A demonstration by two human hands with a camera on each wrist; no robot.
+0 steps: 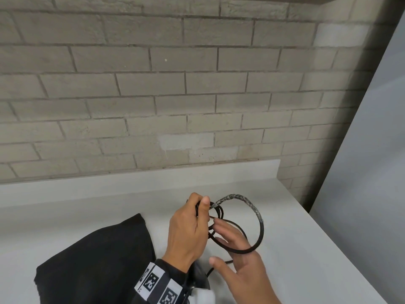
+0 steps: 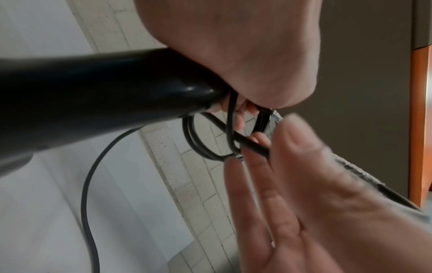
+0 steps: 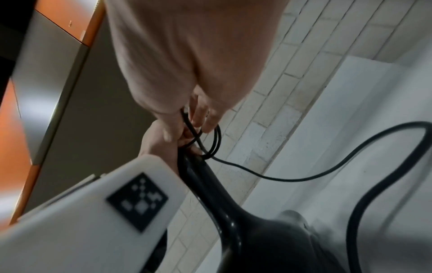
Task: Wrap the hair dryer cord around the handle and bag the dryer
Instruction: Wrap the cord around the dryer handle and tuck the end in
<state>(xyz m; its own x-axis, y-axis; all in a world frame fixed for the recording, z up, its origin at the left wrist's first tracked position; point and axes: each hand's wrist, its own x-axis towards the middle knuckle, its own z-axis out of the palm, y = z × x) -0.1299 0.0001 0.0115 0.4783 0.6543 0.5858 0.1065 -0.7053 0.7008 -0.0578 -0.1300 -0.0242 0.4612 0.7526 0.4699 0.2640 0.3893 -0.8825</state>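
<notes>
One black hair dryer, held above the white counter near its front edge; in the head view mostly hidden under the left wrist, only part of the dark body shows. Its handle points away from the person toward the brick wall. One black cord, several loops bunched at the handle end; exact loop count cannot be told. One larger loop stands out to the right, and a stretch of it is wrapped in shiny grey tape. A slack run of cord trails down over the counter in both wrist views.

Left hand: fingers curled around the handle end, thumb pressing the bunched loops against it. Right hand: fingers straight and spread, passed through the large loop, which rests across the back of the fingers; not gripping anything.

One black fabric bag lies flat on the counter to the left of the hands, just beside the left forearm, apart from the dryer.

One band on the left wrist carries black-and-white square markers, three visible in the head view; a white wrist unit shows one more such marker. No readable brand or text anywhere. Orange-edged panel at the side in the wrist views.
</notes>
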